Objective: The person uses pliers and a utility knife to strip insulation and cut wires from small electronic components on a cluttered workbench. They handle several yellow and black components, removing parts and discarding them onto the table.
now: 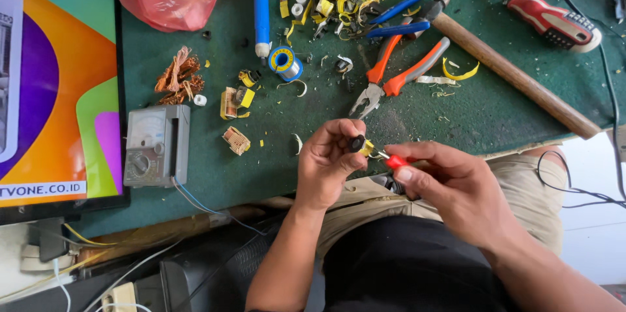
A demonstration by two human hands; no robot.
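My left hand (329, 159) pinches a small black part with a bit of yellow tape (360, 145) between thumb and fingers, just above the near edge of the green bench mat (274, 155). My right hand (450, 181) grips a small tool with a red handle (396, 161), and its thin metal tip touches the part. Both hands hover over my lap, close together.
Orange-handled pliers (391, 74), blue-handled cutters (394, 18) and a wooden-handled hammer (515, 74) lie behind the hands. A grey analog meter (156, 146), copper wire scraps (177, 77), small coil cores (236, 140), a solder spool (284, 62), a red screwdriver (554, 22) and a screen (55, 84) surround them.
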